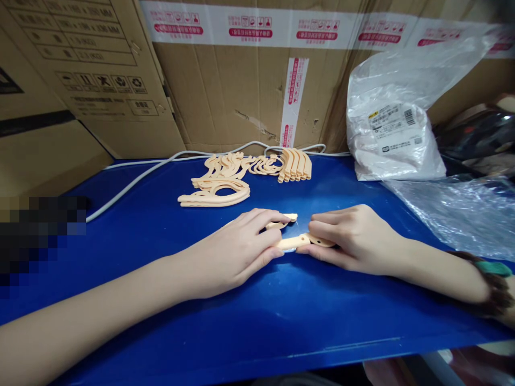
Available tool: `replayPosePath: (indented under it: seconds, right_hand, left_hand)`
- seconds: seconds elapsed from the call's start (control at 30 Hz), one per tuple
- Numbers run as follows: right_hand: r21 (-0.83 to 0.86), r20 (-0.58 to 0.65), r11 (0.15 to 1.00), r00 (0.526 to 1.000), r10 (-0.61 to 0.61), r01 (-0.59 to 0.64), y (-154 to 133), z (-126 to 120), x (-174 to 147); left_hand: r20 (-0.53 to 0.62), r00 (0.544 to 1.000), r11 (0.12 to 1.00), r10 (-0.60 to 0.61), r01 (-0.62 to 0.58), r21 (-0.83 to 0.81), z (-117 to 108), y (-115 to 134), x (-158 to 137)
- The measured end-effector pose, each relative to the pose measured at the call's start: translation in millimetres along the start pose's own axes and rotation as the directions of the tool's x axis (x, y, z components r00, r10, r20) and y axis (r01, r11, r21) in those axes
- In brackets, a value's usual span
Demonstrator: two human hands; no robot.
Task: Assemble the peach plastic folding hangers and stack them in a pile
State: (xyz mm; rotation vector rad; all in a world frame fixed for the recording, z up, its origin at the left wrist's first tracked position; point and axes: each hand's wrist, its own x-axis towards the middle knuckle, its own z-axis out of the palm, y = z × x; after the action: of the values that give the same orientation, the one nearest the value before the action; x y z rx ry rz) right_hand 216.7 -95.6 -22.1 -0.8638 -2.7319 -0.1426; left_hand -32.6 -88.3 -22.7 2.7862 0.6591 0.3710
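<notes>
My left hand (241, 244) is closed with thumb and fingers on a beige plastic hanger arm (292, 243), held just above the blue table. My right hand (358, 238) pinches a second beige hanger piece (322, 242) with small holes in it. The two pieces meet end to end between my hands; whether they are locked together I cannot tell. Another beige part (292, 217) shows beyond my left fingertips, mostly hidden by that hand. Farther back lie folded hanger pieces (215, 200), a pile of curved parts (227, 165), beige hooks (266, 165) and a row of hanger arms (295, 165).
A white cable (140, 199) runs along the back of the blue table (241, 332). Cardboard boxes (241, 80) stand behind it. On the right are a white plastic bag (396, 145) with a label and a clear plastic sheet (462, 214).
</notes>
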Motion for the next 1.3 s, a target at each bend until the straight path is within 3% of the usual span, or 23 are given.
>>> replayPosePath:
  seconds: [0.67,1.0,1.3]
  right_hand:
    - [0.030,-0.008,0.998,0.999,-0.051,0.051,1,-1,-1]
    - [0.064,-0.038,0.979,0.981,-0.189,0.192,-4,-4,-1]
    - [0.162,0.046,0.977,0.987,-0.151,0.142,2,-8,3]
  left_hand:
    - [-0.002,1.000,1.000,-0.012,0.012,-0.006,0,0,0]
    - [-0.074,0.968,0.964,-0.242,0.231,-0.133,1,-3,1]
    - [-0.150,0.963,0.948,-0.224,0.179,-0.263,6,-12,3]
